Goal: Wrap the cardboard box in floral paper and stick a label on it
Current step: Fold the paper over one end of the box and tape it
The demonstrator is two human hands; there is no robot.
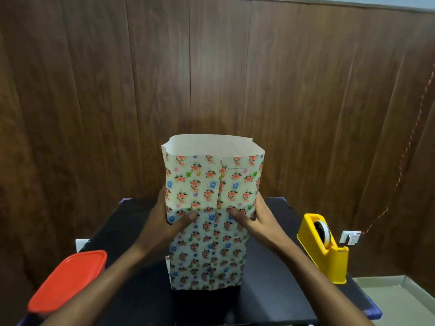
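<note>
Both forearms reached in from the near edge. Left hand and right hand gripped the floral-papered box at its sides, thumbs pressed on the front, standing it upright on the black desk; paper stood open above.

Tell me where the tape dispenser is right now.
In the head view, the yellow tape dispenser stands at the right edge of the black table, right of the right hand and the floral-wrapped box.
</note>
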